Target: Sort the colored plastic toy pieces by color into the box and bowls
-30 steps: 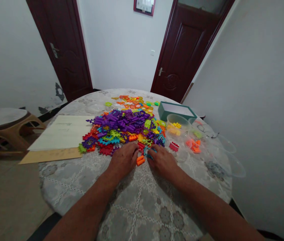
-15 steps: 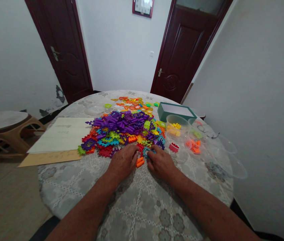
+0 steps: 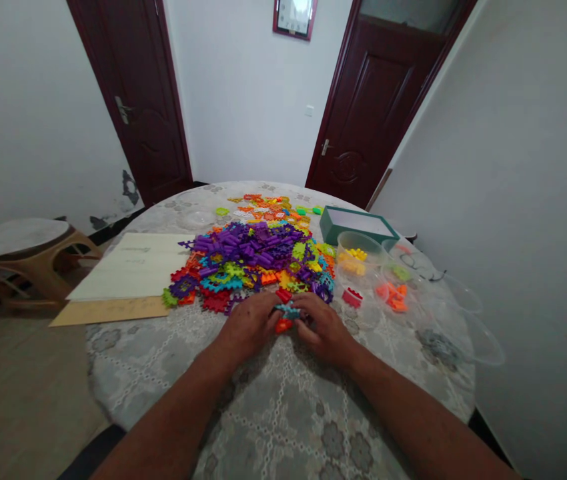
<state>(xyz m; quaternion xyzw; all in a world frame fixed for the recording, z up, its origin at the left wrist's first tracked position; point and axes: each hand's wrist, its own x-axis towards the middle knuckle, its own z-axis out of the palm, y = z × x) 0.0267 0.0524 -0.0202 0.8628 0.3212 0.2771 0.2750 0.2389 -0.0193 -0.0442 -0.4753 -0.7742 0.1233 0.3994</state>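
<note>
The left hand [image 3: 248, 327] and right hand [image 3: 322, 327] press close, pinching a small teal toothed building piece [image 3: 288, 310] low over the counter [image 3: 273, 427], which is a steady way for holding it

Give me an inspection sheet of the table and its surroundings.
Surface: lace tablecloth on a round table.
Job's things: teal piece and orange piece between the hands; pile of plastic pieces beyond them.
Clutter: clear bowl of yellow pieces, green box, paper sheets.
Hands: left hand and right hand curled together around the teal piece.
Cables: none clear; thin dark loop beside the bowls, possibly glasses.
Surroundings: stool, dark door.
</note>
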